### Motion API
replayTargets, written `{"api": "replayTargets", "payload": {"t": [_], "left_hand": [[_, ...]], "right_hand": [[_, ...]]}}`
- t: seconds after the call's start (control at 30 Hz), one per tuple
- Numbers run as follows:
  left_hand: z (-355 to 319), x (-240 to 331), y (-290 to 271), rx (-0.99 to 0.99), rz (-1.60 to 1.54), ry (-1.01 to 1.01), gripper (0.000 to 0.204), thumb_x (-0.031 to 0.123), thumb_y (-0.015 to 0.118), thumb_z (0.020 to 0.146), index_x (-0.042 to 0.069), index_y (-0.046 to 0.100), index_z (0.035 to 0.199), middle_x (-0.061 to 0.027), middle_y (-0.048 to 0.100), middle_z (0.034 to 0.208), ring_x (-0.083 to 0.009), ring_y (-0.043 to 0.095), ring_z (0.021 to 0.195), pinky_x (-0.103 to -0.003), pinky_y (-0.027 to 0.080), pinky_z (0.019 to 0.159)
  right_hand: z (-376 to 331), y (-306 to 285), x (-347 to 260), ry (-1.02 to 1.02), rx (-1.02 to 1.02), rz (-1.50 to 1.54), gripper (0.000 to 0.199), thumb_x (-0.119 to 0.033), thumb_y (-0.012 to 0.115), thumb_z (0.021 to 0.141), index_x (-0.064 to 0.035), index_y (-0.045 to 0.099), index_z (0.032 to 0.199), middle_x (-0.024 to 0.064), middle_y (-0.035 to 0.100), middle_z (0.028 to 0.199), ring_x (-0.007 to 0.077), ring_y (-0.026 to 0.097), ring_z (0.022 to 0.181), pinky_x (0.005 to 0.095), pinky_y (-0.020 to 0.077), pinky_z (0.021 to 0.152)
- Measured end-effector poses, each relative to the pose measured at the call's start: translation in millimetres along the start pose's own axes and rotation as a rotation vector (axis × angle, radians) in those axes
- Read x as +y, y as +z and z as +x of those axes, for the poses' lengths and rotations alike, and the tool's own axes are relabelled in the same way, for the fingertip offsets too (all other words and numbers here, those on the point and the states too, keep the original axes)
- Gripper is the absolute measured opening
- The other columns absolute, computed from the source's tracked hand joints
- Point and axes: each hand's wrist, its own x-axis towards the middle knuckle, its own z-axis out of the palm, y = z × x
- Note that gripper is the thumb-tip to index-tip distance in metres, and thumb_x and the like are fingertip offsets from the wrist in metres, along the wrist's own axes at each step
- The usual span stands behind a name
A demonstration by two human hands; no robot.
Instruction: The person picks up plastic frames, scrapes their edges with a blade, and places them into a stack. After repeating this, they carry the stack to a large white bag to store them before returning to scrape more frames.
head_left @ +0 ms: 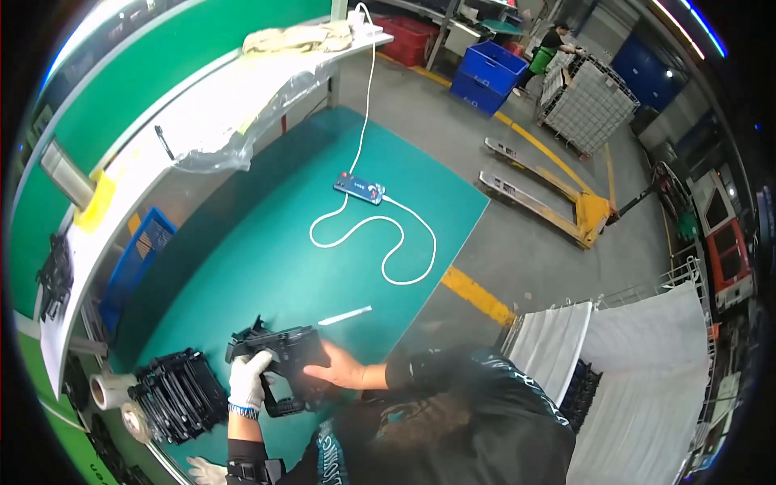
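Head view: the black plastic part was in the lower middle of the frame, over the green table, with both hands on it. The left hand, in a white glove, was clamped on the part's left side. The bare right hand lay against its right side, fingers touching it; whether they gripped it, I could not tell.

A row of similar black parts stood at the lower left, beside a white roll and a smaller tape roll. A loose white glove lay near the lower edge. Just above and right of the held part was a thin white strip. Near the middle of the frame lay a small blue device with a white cable curling below it. A yellow pallet jack stood on the floor at the upper right.
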Motion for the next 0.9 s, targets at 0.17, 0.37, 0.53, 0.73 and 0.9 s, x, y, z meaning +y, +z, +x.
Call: {"api": "replayTargets", "payload": {"t": [0.17, 0.37, 0.53, 0.73, 0.9], "left_hand": [[4, 4, 10, -0.094, -0.342, -0.006, 0.033, 0.019, 0.067, 0.087, 0.002, 0.066, 0.115, -0.0062, 0.069, 0.099, -0.0125, 0.063, 0.075, -0.026, 0.051, 0.057], [-2, 10, 51, -0.171, -0.105, 0.106, 0.041, 0.016, 0.066, 0.087, 0.001, 0.061, 0.124, -0.0044, 0.067, 0.098, -0.0143, 0.064, 0.077, -0.028, 0.055, 0.068], [-13, 3, 40, -0.164, 0.398, 0.311, 0.048, 0.013, 0.064, 0.083, 0.002, 0.058, 0.129, -0.0053, 0.068, 0.099, -0.0185, 0.066, 0.088, -0.03, 0.054, 0.078], [-22, -22, 4, 0.07, 0.754, 0.438, 0.064, 0.009, 0.062, 0.078, 0.005, 0.046, 0.14, -0.0125, 0.066, 0.11, -0.0254, 0.066, 0.096, -0.034, 0.052, 0.087], [-13, -49, -15, 0.383, 0.797, 0.667, 0.073, 0.009, 0.06, 0.079, 0.008, 0.033, 0.147, -0.0183, 0.059, 0.125, -0.0299, 0.065, 0.099, -0.034, 0.052, 0.087]], "right_hand": [[7, -23, 12, 0.398, 0.15, 0.121, 0.077, -0.041, 0.07, 0.088, 0.0021, 0.037, 0.144, 0.0207, 0.049, 0.14, 0.0313, 0.045, 0.132, 0.0395, 0.0394, 0.107], [25, -22, 34, 0.644, 0.054, 0.322, 0.075, -0.048, 0.063, 0.092, -0.0041, 0.036, 0.147, 0.0162, 0.047, 0.143, 0.0256, 0.045, 0.132, 0.0369, 0.0393, 0.107], [13, -10, 7, 0.807, -0.055, 0.44, 0.074, -0.05, 0.058, 0.094, -0.0069, 0.035, 0.149, 0.0147, 0.047, 0.143, 0.0228, 0.046, 0.13, 0.0349, 0.0403, 0.105], [-3, 14, 35, 0.661, -0.042, 0.536, 0.053, -0.048, 0.051, 0.097, -0.0079, 0.05, 0.131, 0.0055, 0.06, 0.107, 0.0146, 0.058, 0.104, 0.0305, 0.0472, 0.088], [-30, 18, 55, 0.602, 0.026, 0.73, 0.037, -0.047, 0.047, 0.099, -0.0141, 0.056, 0.112, -0.001, 0.055, 0.084, 0.0088, 0.057, 0.085, 0.0278, 0.0471, 0.075]]}}
